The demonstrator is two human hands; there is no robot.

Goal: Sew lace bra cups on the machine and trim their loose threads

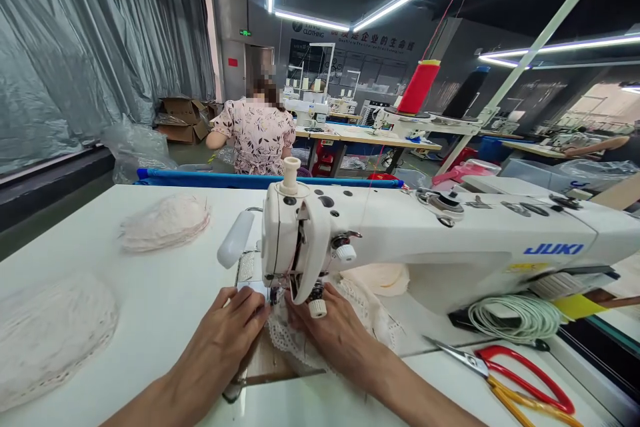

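Note:
A white sewing machine [425,230] stands across the table, its needle area at the centre. My left hand [225,327] is just left of the presser foot, fingers curled together, at the edge of the white lace fabric [287,339]; what its fingertips pinch is too small to tell. My right hand [335,330] lies on the lace under the machine head, pressing it beside the needle, with its fingertips partly hidden behind the machine parts. More of the pale fabric spreads under the machine arm to the right.
Two stacks of white lace pieces [165,221] [53,333] lie at the left. Red-handled scissors [525,373] and a coil of pale cord [515,317] are at the right. Beyond the table, a person [257,130] sits facing away; a red thread cone [419,87] stands above the machine.

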